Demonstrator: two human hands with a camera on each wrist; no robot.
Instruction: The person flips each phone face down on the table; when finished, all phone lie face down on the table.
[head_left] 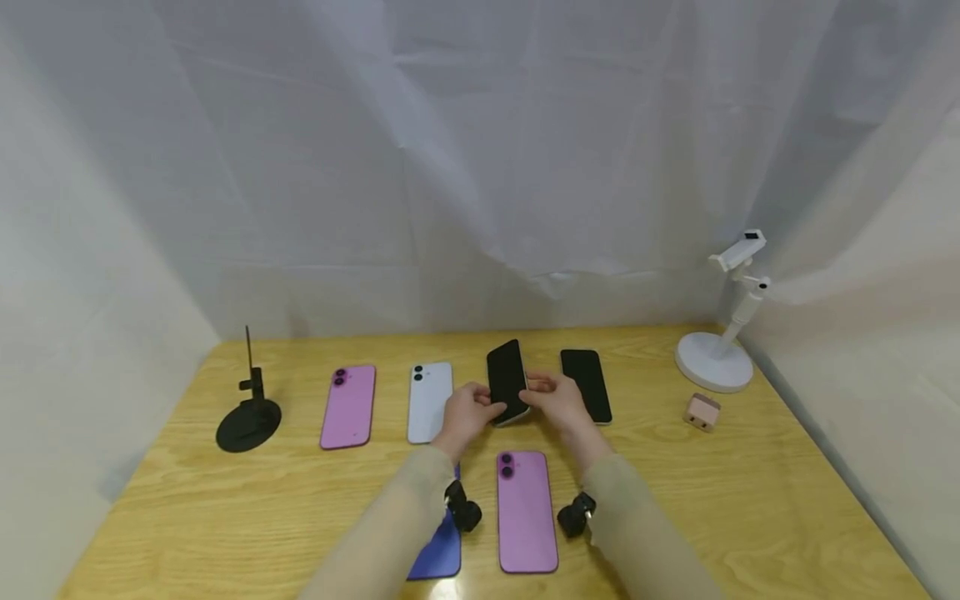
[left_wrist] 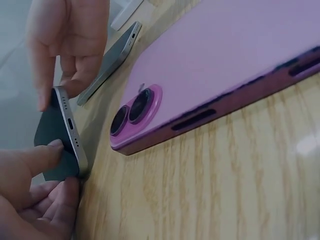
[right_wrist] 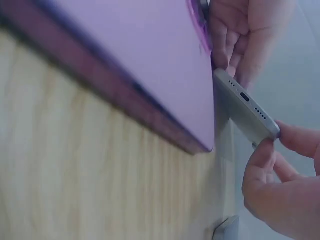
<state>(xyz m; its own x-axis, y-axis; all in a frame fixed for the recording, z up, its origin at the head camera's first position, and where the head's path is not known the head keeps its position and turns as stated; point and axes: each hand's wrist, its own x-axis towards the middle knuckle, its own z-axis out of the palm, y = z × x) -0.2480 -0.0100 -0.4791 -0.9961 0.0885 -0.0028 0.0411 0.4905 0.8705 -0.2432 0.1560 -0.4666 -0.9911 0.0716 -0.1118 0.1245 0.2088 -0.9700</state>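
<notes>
Spreading out before me, the wooden desk (head_left: 187, 508) carries a white stand (head_left: 714, 364) in its back right corner and a black stand (head_left: 249, 427) near its left edge. Around the middle, toward the back edge, two hands share one tilted phone (head_left: 506, 373): the left hand (head_left: 467, 412) pinches its lower left corner, thumb on the dark glass, while the right hand (head_left: 558, 402) pinches its right side. It leans between a white phone (head_left: 430, 404) and another dark-screened phone (head_left: 587, 383), both lying flat. Those fingertip holds look slight to me; should one loosen, the glass could smack the wood or knock a neighbour. Near the right edge sits a small pink adapter (head_left: 702, 412).
</notes>
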